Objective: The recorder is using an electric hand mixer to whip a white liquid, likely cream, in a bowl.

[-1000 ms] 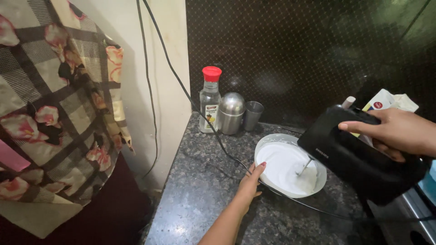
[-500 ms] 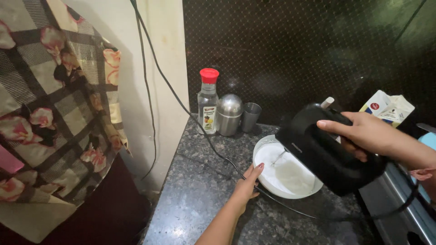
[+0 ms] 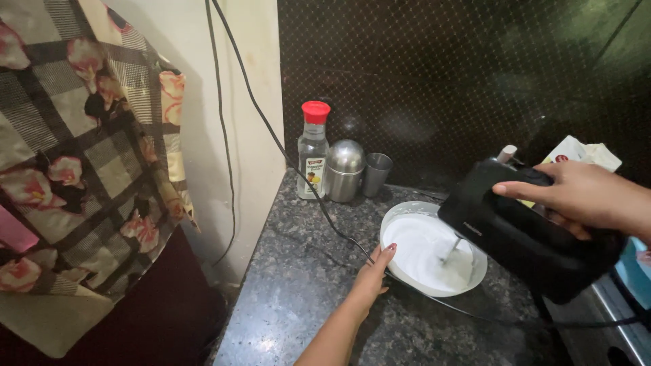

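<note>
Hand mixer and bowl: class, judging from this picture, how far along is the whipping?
Done: the bowl holds smooth white mix. In hand: the right hand holds the black hand mixer, beaters in the mix, while the left hand steadies the rim. Left: no stiff peaks visible.

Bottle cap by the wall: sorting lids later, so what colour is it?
Red. The bottle cap shows best in the head view.

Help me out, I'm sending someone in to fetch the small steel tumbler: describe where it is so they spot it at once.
Look at the back of the dark granite counter, against the dark tiled wall. Three things stand in a row there: a clear bottle with a red cap, a domed steel container, then the tumbler. It is the shortest, open-topped and nearest the white bowl.
</note>
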